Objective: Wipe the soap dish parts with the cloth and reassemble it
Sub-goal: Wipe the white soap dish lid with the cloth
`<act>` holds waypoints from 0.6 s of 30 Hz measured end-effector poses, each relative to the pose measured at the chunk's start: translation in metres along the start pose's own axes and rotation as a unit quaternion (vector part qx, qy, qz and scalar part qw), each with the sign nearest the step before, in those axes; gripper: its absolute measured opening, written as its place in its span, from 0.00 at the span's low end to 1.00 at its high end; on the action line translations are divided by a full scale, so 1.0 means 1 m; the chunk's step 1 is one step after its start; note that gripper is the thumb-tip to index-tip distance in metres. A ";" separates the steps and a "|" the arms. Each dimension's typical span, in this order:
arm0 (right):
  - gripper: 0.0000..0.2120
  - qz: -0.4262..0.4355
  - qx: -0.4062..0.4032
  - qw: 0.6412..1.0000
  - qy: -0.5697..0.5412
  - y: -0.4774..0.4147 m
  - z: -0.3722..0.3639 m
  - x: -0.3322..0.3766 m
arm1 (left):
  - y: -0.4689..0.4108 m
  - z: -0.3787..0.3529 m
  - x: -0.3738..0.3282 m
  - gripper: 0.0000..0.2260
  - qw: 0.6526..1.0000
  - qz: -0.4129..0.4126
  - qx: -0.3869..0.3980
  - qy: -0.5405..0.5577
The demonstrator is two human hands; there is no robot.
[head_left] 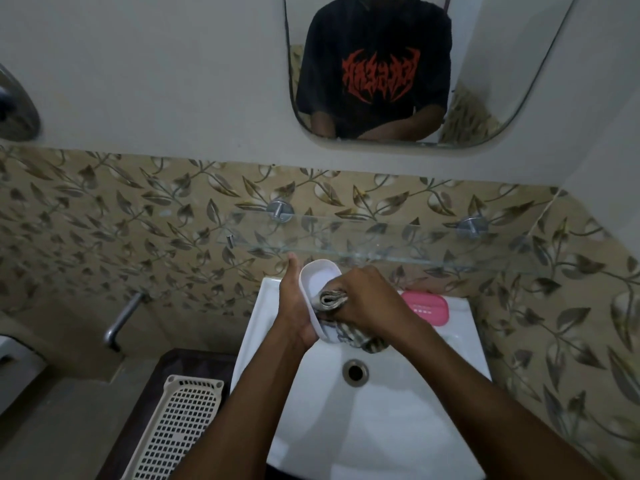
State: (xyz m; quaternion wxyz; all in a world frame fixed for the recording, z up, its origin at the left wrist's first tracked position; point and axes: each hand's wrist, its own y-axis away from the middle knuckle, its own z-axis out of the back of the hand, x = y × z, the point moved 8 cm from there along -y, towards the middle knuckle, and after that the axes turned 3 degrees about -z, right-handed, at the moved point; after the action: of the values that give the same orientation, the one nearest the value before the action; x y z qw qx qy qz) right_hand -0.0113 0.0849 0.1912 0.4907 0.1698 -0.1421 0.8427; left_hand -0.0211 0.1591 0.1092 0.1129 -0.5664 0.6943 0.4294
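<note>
Left hand (294,306) cradles the white tray (320,278), right hand (367,299) clutching the cloth (334,299) inside it (pink part (427,306) next, I'd say).

Reflected in the far mirror (491,74), the person wears a black short-sleeved T-shirt (374,32) with jagged red lettering (381,76) across the chest. The left hand (294,306), right hand (372,299) and forearms (485,386) are bare.
</note>
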 end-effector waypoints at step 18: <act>0.06 -0.073 -0.104 0.987 0.099 0.008 -0.002 -0.019 | 0.004 -0.003 0.000 0.37 0.999 -0.050 0.000 0.006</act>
State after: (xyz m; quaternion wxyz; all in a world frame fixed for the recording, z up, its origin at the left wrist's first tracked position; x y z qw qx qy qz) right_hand -0.0096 0.0672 0.1803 0.5777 0.0432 -0.1673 0.7977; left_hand -0.0236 0.1569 0.1129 0.1300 -0.6032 0.6658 0.4195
